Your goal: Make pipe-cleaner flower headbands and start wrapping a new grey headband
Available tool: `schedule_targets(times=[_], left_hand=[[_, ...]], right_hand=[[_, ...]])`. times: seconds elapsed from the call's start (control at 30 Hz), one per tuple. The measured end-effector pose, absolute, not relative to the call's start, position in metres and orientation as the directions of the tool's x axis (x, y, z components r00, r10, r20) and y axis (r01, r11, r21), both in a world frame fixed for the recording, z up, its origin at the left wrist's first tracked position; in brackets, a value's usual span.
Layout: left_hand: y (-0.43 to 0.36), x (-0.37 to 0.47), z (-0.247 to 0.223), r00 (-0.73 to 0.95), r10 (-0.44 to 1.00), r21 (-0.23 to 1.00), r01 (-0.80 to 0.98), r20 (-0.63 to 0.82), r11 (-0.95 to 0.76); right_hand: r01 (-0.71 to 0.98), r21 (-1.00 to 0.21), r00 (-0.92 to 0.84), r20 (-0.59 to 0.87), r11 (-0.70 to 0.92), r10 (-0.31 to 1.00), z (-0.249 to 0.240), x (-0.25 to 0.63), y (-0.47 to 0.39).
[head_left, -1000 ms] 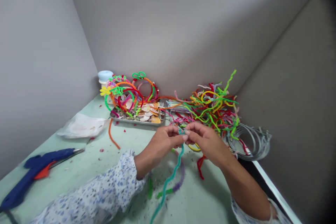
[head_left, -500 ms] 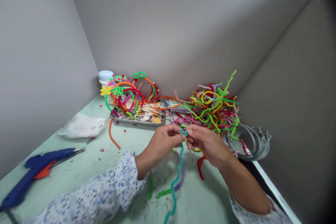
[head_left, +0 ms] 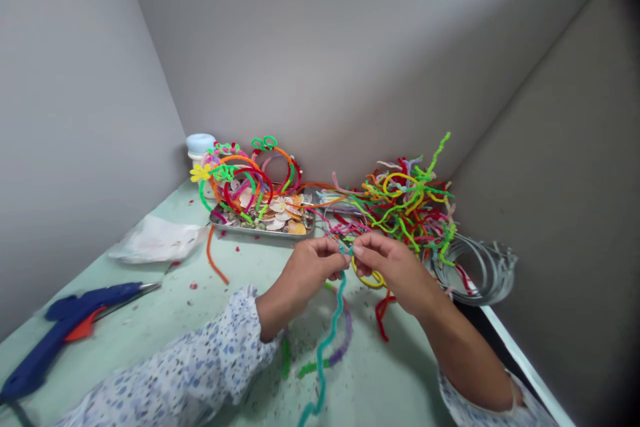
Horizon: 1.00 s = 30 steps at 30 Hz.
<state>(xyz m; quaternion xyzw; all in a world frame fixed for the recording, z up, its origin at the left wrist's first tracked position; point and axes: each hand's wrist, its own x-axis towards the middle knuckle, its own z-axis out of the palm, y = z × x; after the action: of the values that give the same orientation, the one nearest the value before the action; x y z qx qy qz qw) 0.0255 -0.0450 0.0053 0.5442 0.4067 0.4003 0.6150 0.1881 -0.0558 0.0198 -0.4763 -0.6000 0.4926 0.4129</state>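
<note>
A wavy teal pipe cleaner [head_left: 335, 327] runs from between my fingertips down toward the bottom edge of the view. My left hand [head_left: 309, 275] pinches it near its upper end. Just to the right, my right hand [head_left: 389, 268] pinches the short end, with thumb and forefinger pressed together. The bit between the two hands looks bent, but its exact shape is too small to tell. Below the hands, a headband-like arc in purple and green [head_left: 341, 347] lies on the table, partly behind the teal strand. A yellow loop [head_left: 373, 280] shows under my right fingers.
A blue glue gun [head_left: 75, 327] with an orange trigger lies left, near a clear plastic bag [head_left: 159, 239]. Behind, a metal tray [head_left: 260, 232] holds shells under colourful pipe-cleaner hoops [head_left: 245, 180]. At right are a pipe-cleaner heap [head_left: 410, 203] and grey hoops [head_left: 483, 273]. Walls enclose the table.
My hands have drawn slightly apart, the right fingers shifting on the teal pipe cleaner's short end. Its hanging length has swung a little left.
</note>
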Motion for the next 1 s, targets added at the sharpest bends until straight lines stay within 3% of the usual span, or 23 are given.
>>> schedule_targets(times=[0.23,0.47,0.6,0.8,1.0], left_hand=[[-0.044,0.029,0.0,0.307,0.949,0.993,-0.109,0.07,-0.038],[-0.047,0.031,0.004,0.268,0.952,0.989,-0.023,0.145,-0.144],[-0.047,0.03,0.006,0.259,0.953,0.987,-0.003,0.155,-0.16],[-0.043,0.024,0.009,0.292,0.953,0.994,-0.097,0.084,-0.057],[-0.045,0.022,0.016,0.268,0.963,0.993,-0.12,0.027,0.005]], right_hand=[[-0.196,-0.975,-0.204,-0.063,-0.104,0.977,0.01,0.182,-0.054],[-0.319,-0.932,-0.235,-0.099,-0.173,0.967,0.008,0.181,-0.054],[-0.236,-0.962,-0.205,-0.086,-0.134,0.975,0.012,0.181,-0.055],[0.064,-0.998,-0.189,-0.009,0.003,0.982,0.018,0.186,-0.056],[0.225,-0.974,-0.265,-0.059,0.002,0.962,0.02,0.177,-0.062]])
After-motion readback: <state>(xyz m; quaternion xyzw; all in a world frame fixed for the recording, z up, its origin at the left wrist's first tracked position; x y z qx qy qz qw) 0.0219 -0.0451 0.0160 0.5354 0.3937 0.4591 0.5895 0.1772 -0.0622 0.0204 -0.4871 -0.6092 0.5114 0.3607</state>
